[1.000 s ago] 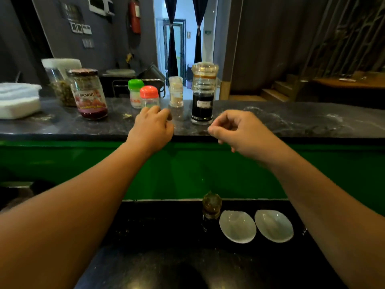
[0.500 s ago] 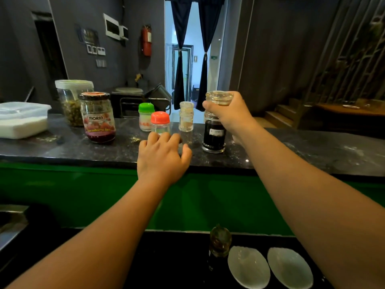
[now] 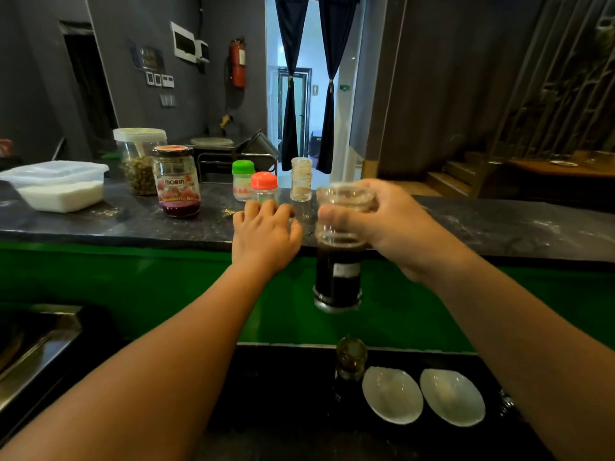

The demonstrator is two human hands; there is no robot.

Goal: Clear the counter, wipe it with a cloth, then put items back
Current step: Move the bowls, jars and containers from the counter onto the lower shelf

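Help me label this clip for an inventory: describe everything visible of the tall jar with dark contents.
The tall jar is clear, glass or plastic by its look, with a ribbed clear top, dark brown-black contents filling its lower half, a small white label and a metallic-looking ring at the base. It is upright and in the air, in front of the green panel below the counter edge. The right hand has its grip round the clear top; nothing else touches it.
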